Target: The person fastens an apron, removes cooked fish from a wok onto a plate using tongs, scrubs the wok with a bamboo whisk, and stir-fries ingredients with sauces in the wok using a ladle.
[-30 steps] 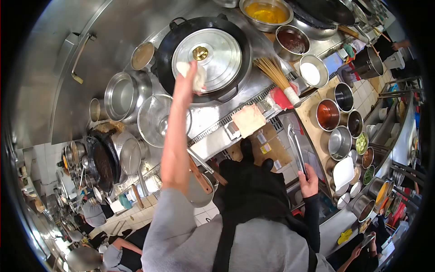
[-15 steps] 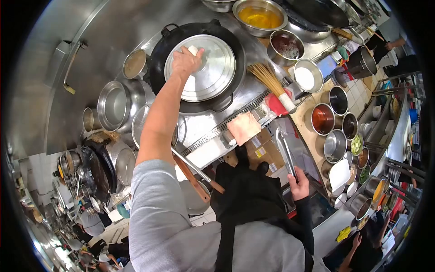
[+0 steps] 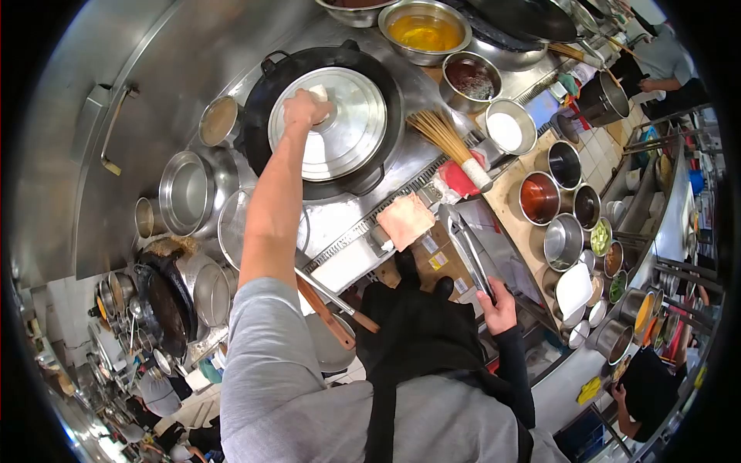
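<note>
Across steel counter [image 3: 330,224], over strainer [image 3: 234,226] at lid's [image 3: 355,135] seven o'clock, brush [image 3: 448,145] at three, stretching left hand [image 3: 306,110] onto lid, fingers bunched around cloth [image 3: 319,93]; gripping tongs [image 3: 466,248] in right hand [image 3: 499,308] near five.

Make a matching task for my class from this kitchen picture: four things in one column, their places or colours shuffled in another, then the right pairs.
Things:
1. Tongs
2. Round lid
3. Yellow liquid
4. Cloth at the counter's edge

Places or colours:
A. In a metal bowl
B. In the right hand
C. Peach
D. Over the black wok, under the left hand

Pairs: 1-B, 2-D, 3-A, 4-C
</note>
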A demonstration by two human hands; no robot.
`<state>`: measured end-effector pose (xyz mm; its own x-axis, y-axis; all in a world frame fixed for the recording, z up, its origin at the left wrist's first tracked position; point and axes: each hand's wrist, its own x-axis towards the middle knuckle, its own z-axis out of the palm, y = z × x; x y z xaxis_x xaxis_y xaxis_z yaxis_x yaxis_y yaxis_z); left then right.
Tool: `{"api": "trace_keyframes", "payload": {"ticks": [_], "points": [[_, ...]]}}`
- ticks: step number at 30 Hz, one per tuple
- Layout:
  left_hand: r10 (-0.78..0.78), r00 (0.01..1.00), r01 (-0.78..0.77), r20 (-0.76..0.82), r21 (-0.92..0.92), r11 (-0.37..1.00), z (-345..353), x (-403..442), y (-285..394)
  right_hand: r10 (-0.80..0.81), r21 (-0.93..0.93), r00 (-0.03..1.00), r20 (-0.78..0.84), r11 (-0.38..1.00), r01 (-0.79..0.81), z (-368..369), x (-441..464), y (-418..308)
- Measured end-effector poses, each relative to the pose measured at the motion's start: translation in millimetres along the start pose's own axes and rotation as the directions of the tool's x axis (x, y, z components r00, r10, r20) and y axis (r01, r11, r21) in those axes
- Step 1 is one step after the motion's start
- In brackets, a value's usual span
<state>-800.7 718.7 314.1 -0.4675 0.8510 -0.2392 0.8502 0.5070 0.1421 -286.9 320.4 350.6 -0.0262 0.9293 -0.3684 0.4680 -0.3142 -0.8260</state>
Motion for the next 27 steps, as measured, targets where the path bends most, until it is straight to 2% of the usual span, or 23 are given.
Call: {"api": "trace_keyframes", "payload": {"ticks": [3,5,7,9,11,15,16,17,18,21,23,24,25,27], "points": [[-0.062,0.983,0.055,-0.175,-0.042,0.998,7,-19,12,0.016,-0.016,1.000,0.001,1.000,-0.016,-4,-4,-9],[0.140,0.990,-0.140,-0.033,0.010,0.990,-10,-19,3,-0.009,-0.016,1.000,-0.020,1.000,0.009,-6,-11,-3],[0.122,0.991,-0.119,0.055,-0.052,0.992,-4,-3,-9,0.039,-0.045,0.999,-0.012,0.998,-0.039,-10,-19,-1],[0.095,0.994,-0.095,-0.048,-0.014,0.995,-4,-10,-7,-0.002,-0.038,0.999,-0.037,0.999,0.000,-6,-25,24],[0.113,0.992,-0.115,-0.048,-0.038,0.993,-19,-20,-6,-0.004,-0.027,0.999,-0.039,1.000,0.003,-8,-34,33],[0.281,0.915,-0.309,-0.288,-0.055,0.949,-80,-74,-4,0.041,0.036,0.999,-0.034,0.999,-0.040,-18,-57,56],[0.341,0.889,-0.396,-0.305,-0.143,0.907,-103,-108,5,0.062,0.064,0.997,-0.036,0.996,-0.059,-22,-63,63],[0.357,0.906,-0.411,-0.228,-0.272,0.870,-125,-141,14,0.082,0.092,0.996,-0.037,0.993,-0.078,-27,-71,70],[0.395,0.881,-0.456,-0.262,-0.239,0.858,-138,-176,25,0.122,0.141,0.991,-0.049,0.983,-0.114,-33,-79,72],[0.542,0.827,-0.562,-0.151,-0.180,0.807,-167,-284,61,0.239,0.286,0.968,-0.075,0.935,-0.209,-42,-107,121],[0.677,0.729,-0.684,-0.104,-0.126,0.718,-158,-339,77,0.323,0.305,0.946,-0.033,0.905,-0.298,-52,-128,146],[0.765,0.633,-0.774,-0.121,-0.083,0.627,-145,-360,82,0.384,0.312,0.923,-0.002,0.877,-0.364,-57,-141,154],[0.770,0.638,-0.765,0.023,-0.091,0.637,-137,-387,95,0.440,0.317,0.897,0.028,0.848,-0.426,-62,-153,163],[0.803,0.590,-0.806,0.086,-0.008,0.592,-101,-438,114,0.388,0.246,0.921,-0.033,0.896,-0.369,-59,-181,216]]}}
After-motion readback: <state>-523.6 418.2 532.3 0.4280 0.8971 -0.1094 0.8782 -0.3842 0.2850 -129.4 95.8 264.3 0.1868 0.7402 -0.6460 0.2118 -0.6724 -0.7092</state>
